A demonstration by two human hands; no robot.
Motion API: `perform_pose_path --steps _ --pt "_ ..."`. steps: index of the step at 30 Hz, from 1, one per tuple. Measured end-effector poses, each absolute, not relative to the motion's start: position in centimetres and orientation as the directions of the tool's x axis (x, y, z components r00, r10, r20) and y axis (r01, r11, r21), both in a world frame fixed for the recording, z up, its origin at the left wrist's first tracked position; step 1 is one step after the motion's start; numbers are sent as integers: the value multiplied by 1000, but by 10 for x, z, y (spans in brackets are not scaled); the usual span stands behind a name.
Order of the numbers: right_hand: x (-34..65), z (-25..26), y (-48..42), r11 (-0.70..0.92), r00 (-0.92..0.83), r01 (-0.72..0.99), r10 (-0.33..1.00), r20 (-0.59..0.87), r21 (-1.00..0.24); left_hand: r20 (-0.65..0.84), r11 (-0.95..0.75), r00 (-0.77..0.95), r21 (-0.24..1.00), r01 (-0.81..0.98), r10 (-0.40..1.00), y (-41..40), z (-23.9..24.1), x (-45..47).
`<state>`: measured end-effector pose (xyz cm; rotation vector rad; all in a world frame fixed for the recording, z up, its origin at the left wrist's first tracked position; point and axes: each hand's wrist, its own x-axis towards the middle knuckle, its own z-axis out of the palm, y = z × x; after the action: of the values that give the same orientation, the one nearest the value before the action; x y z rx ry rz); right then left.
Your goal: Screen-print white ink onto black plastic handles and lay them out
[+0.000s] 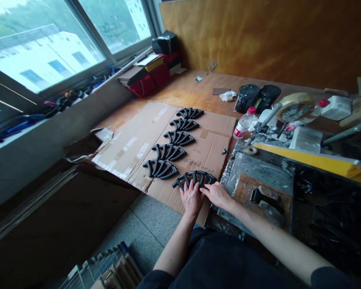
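Observation:
Flattened cardboard (pixel 132 148) covers the wooden table. On it lie several fans of curved black parts in a diagonal row, from the far fan (pixel 189 112) to the fan second from the front (pixel 160 168). The nearest fan (pixel 195 178) sits at the cardboard's front edge. My left hand (pixel 191 197) lies flat on that fan, fingers stretched out over the black pieces. My right hand (pixel 217 194) rests beside it, fingers extended and touching the fan's right side. Neither hand grips anything.
A dirty metal plate with a black handle (pixel 260 188) lies right of my hands. Behind it lie a yellow bar (pixel 313 160), a plastic bottle (pixel 243 123), tape rolls (pixel 295 105) and black containers (pixel 247 96). Books (pixel 147 72) are stacked by the window.

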<state>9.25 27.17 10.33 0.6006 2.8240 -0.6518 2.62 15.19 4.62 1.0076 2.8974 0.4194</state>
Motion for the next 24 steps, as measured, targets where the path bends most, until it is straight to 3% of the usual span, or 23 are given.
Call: perform_pose_path --steps 5,10,13,18,24 --pt "75 120 294 781 -924 356 378 -65 -513 157 720 -760 248 648 631 177 80 -8" --pt "27 122 343 660 -836 394 547 49 -640 230 619 -665 247 746 710 262 117 -86" --pt "0 108 358 583 -785 496 617 -45 -643 255 566 -617 249 786 745 331 132 -135" --pt "-15 70 346 618 -747 663 580 -325 -421 179 510 -566 278 814 805 441 127 -189" --pt "-7 36 340 665 -754 652 522 -399 -364 19 568 -600 297 767 800 526 93 -220"
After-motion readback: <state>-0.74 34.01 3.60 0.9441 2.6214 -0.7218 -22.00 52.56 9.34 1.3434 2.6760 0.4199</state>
